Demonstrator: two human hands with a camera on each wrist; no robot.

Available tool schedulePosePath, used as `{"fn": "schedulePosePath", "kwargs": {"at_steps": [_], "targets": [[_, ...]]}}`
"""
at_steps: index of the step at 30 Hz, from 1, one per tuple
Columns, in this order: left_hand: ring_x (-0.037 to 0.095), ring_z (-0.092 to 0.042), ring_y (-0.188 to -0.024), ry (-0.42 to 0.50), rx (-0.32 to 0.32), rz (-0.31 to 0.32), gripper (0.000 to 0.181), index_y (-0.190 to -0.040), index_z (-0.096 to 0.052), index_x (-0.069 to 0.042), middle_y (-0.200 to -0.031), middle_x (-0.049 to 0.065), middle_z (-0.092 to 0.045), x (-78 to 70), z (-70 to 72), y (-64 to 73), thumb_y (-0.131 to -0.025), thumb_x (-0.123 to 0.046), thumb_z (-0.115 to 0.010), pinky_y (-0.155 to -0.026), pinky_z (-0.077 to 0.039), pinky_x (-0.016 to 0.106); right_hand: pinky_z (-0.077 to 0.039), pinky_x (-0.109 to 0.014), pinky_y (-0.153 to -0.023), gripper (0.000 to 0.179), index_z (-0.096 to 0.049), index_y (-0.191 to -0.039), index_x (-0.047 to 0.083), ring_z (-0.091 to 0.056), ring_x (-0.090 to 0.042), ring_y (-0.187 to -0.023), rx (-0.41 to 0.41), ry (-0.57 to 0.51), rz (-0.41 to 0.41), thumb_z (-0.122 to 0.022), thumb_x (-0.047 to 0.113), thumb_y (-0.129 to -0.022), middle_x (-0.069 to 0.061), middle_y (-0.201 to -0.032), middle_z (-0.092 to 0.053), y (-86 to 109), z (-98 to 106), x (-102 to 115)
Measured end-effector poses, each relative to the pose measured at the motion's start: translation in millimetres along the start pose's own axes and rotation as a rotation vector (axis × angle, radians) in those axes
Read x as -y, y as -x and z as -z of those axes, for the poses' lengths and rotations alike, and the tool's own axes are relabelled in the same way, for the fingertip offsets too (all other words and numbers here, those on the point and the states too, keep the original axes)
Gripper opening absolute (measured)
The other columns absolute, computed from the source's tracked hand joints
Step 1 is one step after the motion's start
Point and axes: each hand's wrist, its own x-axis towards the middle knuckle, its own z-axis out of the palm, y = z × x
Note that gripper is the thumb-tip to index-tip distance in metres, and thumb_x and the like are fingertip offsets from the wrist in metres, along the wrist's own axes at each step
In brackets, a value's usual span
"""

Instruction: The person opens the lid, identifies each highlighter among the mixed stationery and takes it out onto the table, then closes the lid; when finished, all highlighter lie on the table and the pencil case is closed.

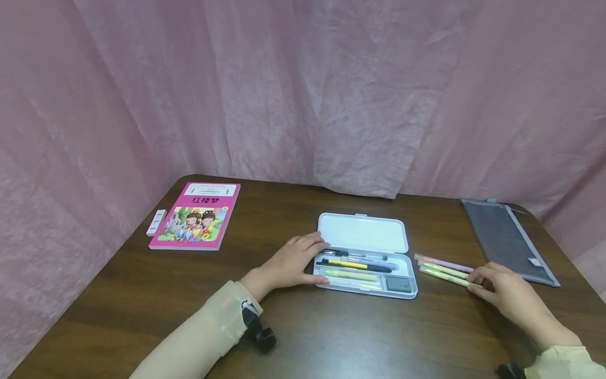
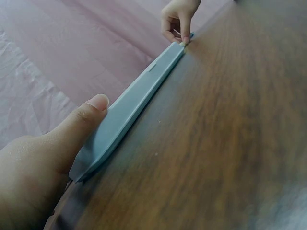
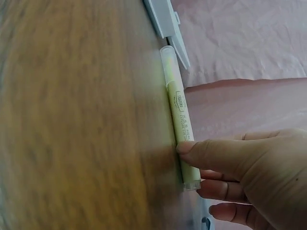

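Observation:
A pale blue pencil case (image 1: 326,287) lies with its lid (image 1: 364,233) raised back. Inside are several pens, a yellow-and-black pencil-like pen (image 1: 352,265), a green highlighter (image 1: 351,274) and a dark grey eraser (image 1: 399,285). My left hand (image 1: 289,266) holds the case's left end, thumb at the near corner and fingers at the far side. To the right, my right hand (image 1: 508,295) pinches the right end of a pale green highlighter (image 3: 181,112). Beside it lie another green highlighter (image 1: 442,269) and a purple one (image 1: 445,262). The hand partly hides their right ends.
A pink book (image 1: 196,218) with a cartoon cover lies at the far left, beside a small white box-like item (image 1: 156,222). A grey zip pouch (image 1: 506,237) lies at the right behind my right hand. Pink curtain (image 1: 284,95) hangs around the brown table (image 1: 265,210).

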Motion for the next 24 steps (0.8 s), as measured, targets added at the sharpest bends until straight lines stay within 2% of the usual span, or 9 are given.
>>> {"fn": "schedulePosePath", "kwargs": {"at_steps": [5,14,24], "targets": [[0.019,-0.028,-0.146,-0.004,-0.005,-0.002,0.082,-0.144,-0.042,-0.019,-0.154,0.004,-0.037,0.2,-0.2,0.6,-0.082,-0.071,-0.055,-0.117,-0.028,0.043,-0.042,-0.023,-0.057,0.020,-0.064,-0.079,0.022,-0.044,0.006,-0.069,0.015,-0.001,-0.014,-0.081,0.014,-0.072,0.012,-0.079,-0.056,0.4,0,1],[0.019,-0.028,-0.146,0.008,-0.008,-0.005,0.081,-0.144,-0.042,-0.019,-0.154,0.004,-0.037,0.1,-0.1,0.6,-0.083,-0.070,-0.055,-0.117,-0.028,0.043,-0.041,-0.023,-0.057,0.021,-0.065,-0.079,0.022,-0.043,0.008,-0.068,-0.012,0.004,-0.009,-0.082,0.014,-0.070,0.013,-0.078,-0.055,0.5,3,2],[0.018,-0.028,-0.146,0.011,-0.001,-0.005,0.082,-0.145,-0.041,-0.020,-0.155,0.003,-0.036,1.1,-0.7,0.8,-0.083,-0.070,-0.055,-0.118,-0.028,0.043,-0.042,-0.023,-0.056,0.025,-0.065,-0.077,0.021,-0.045,0.008,-0.067,-0.105,-0.006,0.066,-0.083,0.009,-0.064,0.014,-0.074,-0.055,-3.2,11,6]]}}
